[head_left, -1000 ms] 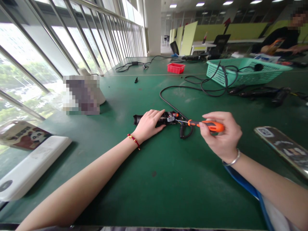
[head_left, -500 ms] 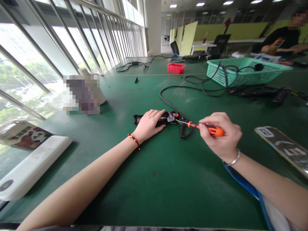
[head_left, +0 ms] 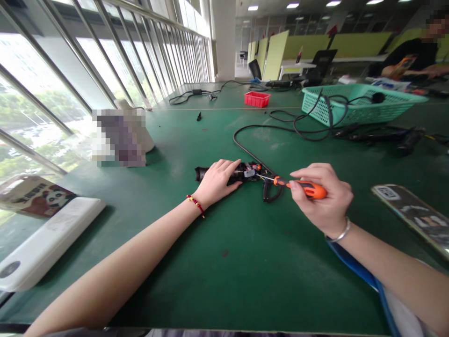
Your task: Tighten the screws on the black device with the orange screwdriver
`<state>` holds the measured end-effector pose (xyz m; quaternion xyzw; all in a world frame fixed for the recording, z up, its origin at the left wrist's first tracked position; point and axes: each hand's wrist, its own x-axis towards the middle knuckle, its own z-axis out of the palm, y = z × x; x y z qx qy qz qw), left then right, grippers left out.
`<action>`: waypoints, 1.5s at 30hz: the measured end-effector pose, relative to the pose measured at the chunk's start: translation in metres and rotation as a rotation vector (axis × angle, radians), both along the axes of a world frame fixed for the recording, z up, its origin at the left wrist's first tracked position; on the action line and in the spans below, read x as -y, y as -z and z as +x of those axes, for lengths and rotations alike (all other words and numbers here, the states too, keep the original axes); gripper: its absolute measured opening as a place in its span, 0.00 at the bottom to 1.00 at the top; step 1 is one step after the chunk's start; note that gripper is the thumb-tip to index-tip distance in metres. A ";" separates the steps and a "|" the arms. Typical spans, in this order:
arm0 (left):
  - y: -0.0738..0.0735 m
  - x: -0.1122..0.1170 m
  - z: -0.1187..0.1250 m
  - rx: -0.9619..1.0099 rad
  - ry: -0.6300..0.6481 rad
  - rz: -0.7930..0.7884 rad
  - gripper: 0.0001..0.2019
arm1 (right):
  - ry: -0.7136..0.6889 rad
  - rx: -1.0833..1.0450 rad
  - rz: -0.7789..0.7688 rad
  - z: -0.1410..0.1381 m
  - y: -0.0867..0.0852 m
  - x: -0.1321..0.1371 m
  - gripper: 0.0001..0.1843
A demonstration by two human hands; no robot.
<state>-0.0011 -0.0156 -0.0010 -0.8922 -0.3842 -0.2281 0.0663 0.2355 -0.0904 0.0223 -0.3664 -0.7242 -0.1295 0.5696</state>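
My left hand (head_left: 218, 181) is closed over a black cylindrical electric device (head_left: 200, 174), pinning it flat against the green table (head_left: 224, 281). At the device's right end the inside is exposed, with a grey part, a small red-orange part and thin wires. A black power cord (head_left: 245, 127) runs from that end. My right hand (head_left: 321, 199) grips an orange-and-black screwdriver (head_left: 314, 190), its shaft pointing left. The screwdriver's tip is among the exposed parts; exactly what it touches is too small to tell. Much of the device's middle is hidden under my left hand.
A green basket (head_left: 365, 112) with cable draped over it stands back right, near black device parts (head_left: 407, 140). Further back is a red tray (head_left: 257, 99). A phone (head_left: 410, 215) lies right, a white power bank (head_left: 52, 243) left. Another person (head_left: 410, 56) sits far right.
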 end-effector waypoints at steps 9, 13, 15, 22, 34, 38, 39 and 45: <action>0.000 -0.001 0.000 0.003 -0.002 0.000 0.26 | -0.070 -0.053 0.007 0.000 0.002 -0.003 0.16; 0.000 -0.001 0.001 -0.002 -0.005 -0.005 0.27 | -0.012 -0.031 -0.014 0.000 0.000 0.000 0.12; 0.000 -0.001 0.001 -0.002 -0.007 -0.008 0.27 | -0.054 -0.075 0.007 0.000 0.002 -0.003 0.18; 0.000 -0.001 0.000 0.001 -0.003 -0.008 0.26 | -0.068 -0.050 -0.006 0.001 0.003 -0.003 0.16; 0.000 -0.001 0.000 0.011 -0.001 -0.021 0.27 | -0.045 -0.060 0.017 0.000 0.002 -0.004 0.16; 0.000 -0.001 0.000 0.006 -0.006 -0.026 0.26 | 0.019 -0.020 -0.015 0.000 0.001 0.000 0.09; 0.000 -0.001 0.000 0.006 -0.006 -0.028 0.26 | 0.012 -0.037 -0.007 0.000 0.001 -0.001 0.12; -0.001 0.001 0.000 0.007 -0.007 -0.029 0.26 | -0.107 -0.070 0.025 -0.001 0.002 -0.005 0.20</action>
